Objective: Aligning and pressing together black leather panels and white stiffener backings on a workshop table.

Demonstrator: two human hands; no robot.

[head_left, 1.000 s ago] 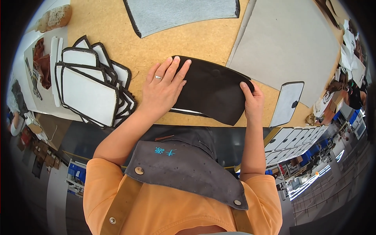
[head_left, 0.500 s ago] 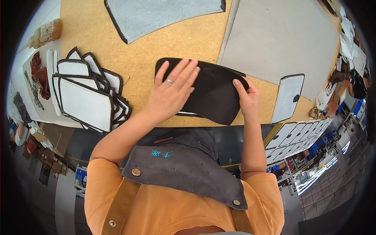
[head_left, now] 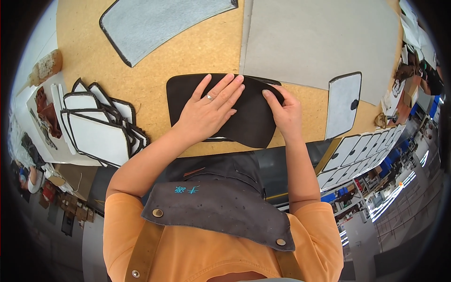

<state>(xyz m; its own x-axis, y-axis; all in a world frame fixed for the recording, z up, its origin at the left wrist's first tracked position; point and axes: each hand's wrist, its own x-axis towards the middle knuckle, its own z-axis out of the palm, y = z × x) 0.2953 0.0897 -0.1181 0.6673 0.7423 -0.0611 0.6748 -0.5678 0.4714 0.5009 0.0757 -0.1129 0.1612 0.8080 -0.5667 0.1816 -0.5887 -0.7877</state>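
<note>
Head view, nearest region: an orange shirt and a dark grey apron [head_left: 221, 207] with metal snaps fill the lower centre, and both bare forearms rise from it toward the bench. Left hand [head_left: 206, 110]: palm down, fingers spread and extended, a ring on one finger, pressing flat on the black panel [head_left: 249, 117]; the hand is open and grasps nothing. Right hand [head_left: 284, 113]: fingers curled over the panel's right edge, with the fingertips on its top face; the thumb is hidden, so whether this is a pinch or only a press cannot be determined. Black panel: a dark piece with rounded corners, lying flat on the tan workbench [head_left: 159, 75] at its near edge, directly in front of the person, with a second dark-edged layer showing beneath its upper and lower margins. Left of the left forearm: a fanned stack of white panels [head_left: 96, 127] with black borders, overlapping one another, resting partly on a white sheet at the bench's left side. Right of the right hand, apart from it: a single white rectangular piece [head_left: 343, 105] with a black border and a small dark spot at its right edge. Beyond the hands: a large grey board [head_left: 319, 42] covers the far right of the bench. Far left: a curved grey piece [head_left: 155, 23] with a black edge lies on the bare tan surface.
</note>
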